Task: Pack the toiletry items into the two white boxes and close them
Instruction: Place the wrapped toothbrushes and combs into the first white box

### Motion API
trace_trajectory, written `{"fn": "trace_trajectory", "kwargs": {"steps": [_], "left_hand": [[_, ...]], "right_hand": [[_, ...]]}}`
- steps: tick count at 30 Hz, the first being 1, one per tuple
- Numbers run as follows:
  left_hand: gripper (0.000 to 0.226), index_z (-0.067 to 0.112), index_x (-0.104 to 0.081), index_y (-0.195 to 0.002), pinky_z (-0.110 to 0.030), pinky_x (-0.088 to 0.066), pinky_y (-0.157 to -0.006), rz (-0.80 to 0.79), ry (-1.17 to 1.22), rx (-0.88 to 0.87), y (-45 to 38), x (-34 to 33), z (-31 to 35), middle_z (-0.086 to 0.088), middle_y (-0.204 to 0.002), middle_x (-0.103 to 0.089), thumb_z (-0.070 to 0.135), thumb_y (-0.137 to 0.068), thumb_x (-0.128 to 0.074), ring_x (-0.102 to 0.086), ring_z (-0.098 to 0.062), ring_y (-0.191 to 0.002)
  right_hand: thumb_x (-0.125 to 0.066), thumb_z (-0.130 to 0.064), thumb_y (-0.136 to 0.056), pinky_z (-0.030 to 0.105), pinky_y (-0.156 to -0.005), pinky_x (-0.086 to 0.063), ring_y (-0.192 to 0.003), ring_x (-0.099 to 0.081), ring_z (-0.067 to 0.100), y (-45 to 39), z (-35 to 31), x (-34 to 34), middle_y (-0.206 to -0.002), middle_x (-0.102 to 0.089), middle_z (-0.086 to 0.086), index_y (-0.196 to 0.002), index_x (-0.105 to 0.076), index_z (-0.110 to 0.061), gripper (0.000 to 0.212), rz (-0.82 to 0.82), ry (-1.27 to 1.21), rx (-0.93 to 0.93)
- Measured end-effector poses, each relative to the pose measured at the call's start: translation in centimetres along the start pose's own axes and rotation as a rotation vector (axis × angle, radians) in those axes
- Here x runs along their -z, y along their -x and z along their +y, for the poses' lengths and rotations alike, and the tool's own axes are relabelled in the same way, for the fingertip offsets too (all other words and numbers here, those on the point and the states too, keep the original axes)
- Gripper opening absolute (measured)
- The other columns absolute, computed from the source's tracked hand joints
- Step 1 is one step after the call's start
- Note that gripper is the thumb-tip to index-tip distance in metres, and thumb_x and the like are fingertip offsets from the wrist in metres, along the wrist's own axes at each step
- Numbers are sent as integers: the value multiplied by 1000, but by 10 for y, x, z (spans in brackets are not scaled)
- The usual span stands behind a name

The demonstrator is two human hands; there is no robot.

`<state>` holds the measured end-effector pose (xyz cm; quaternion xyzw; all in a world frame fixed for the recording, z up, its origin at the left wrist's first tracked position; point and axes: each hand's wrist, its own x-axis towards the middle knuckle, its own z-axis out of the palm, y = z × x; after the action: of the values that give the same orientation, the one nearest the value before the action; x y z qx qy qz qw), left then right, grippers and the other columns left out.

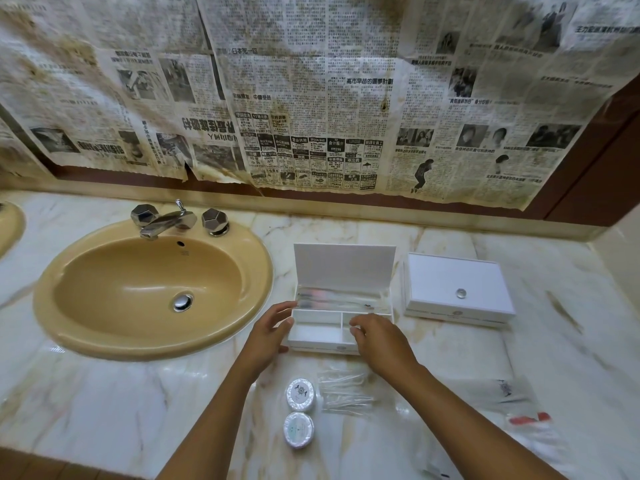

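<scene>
Open white box (pixel 341 317) centre frame, lid up, clear packets in rear slot – left hand (pixel 268 336) spread against its left wall, likely steadying; right hand (pixel 375 336) over front compartment, fingers curled, contents unclear. Second white box (pixel 457 292) right – shut. Round soaps (pixel 300 412) below, unpacked

I am facing a tan sink (pixel 62 306) with chrome faucet (pixel 166 221), set in a marble counter (pixel 104 403); stained newspapers (pixel 311 98) are covering the wall.

Open box (pixel 341 306) right of sink (pixel 152 289), closed box (pixel 457 291) further right.
</scene>
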<state>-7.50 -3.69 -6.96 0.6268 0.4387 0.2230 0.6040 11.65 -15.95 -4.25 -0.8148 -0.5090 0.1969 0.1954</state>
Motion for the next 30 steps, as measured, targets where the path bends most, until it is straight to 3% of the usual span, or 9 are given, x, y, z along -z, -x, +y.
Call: {"fn": "trace_trajectory", "kwargs": {"steps": [6, 9, 11, 13, 17, 21, 27, 30], "left_hand": [[26, 36, -60, -118, -30, -58, -73, 1, -7, 0, -1, 0, -1, 15, -128, -57, 21, -98, -53, -50, 1, -120], [26, 37, -60, -118, -30, -58, -73, 3, -7, -1, -1, 0, -1, 13, -127, -58, 22, -98, -53, -51, -1, -119], [26, 37, -59, -118, -33, -58, -75, 5, -11, -4, -1, -1, -1, 14, -127, -58, 22, -98, -53, -51, 0, -120], [26, 36, -59, -119, -36, -58, -77, 7, -15, -5, -1, -1, -2, 14, -128, -58, 22, -98, -53, -50, 1, -120], [26, 36, -59, -121, -35, -58, -79, 2, -25, 1, -1, 0, -2, 13, -129, -57, 23, -99, -52, -50, -1, -121], [26, 35, -59, -121, -35, -58, -78, 7, -23, 1, 0, -1, -2, 13, -129, -57, 22, -99, -52, -50, 0, -120], [26, 35, -59, -120, -37, -58, -79, 6, -19, 4, -1, -1, -2, 15, -127, -57, 22, -99, -52, -50, 1, -120], [26, 35, -59, -120, -38, -58, -80, 7, -17, 1, -1, -1, -2, 17, -127, -57, 21, -99, -52, -49, 3, -120]], "right_hand": [[-48, -28, -98, 21, -90, -39, -111, -54, 14, 7, -2, -2, -119, -61, -4, -122, -61, -19, 29, 59, -90, 65], [-55, -28, -95, 16, -84, -39, -97, -55, 6, 14, -8, -1, -106, -60, -10, -119, -63, -22, 26, 128, -168, 159], [-58, -30, -92, 17, -79, -42, -84, -52, 3, 20, -13, -1, -95, -59, -13, -114, -65, -24, 24, 74, -195, 208], [-58, -32, -92, 21, -78, -44, -82, -54, 6, 25, -16, -3, -93, -63, -10, -112, -66, -26, 23, -37, -147, 232], [-53, -30, -94, 25, -84, -40, -105, -56, 14, 34, -14, -14, -115, -62, -4, -122, -61, -26, 29, -239, 36, 234], [-51, -22, -94, 28, -97, -37, -134, -37, 17, 38, -8, -24, -146, -42, -1, -131, -52, -25, 38, -277, 128, 214], [-49, -15, -92, 28, -100, -36, -139, -29, 16, 39, -3, -31, -150, -35, -2, -138, -47, -22, 46, -247, 167, 208], [-49, -7, -87, 31, -90, -41, -132, -36, 19, 38, -2, -36, -138, -48, 1, -127, -54, -17, 42, -237, 212, 195]]}}
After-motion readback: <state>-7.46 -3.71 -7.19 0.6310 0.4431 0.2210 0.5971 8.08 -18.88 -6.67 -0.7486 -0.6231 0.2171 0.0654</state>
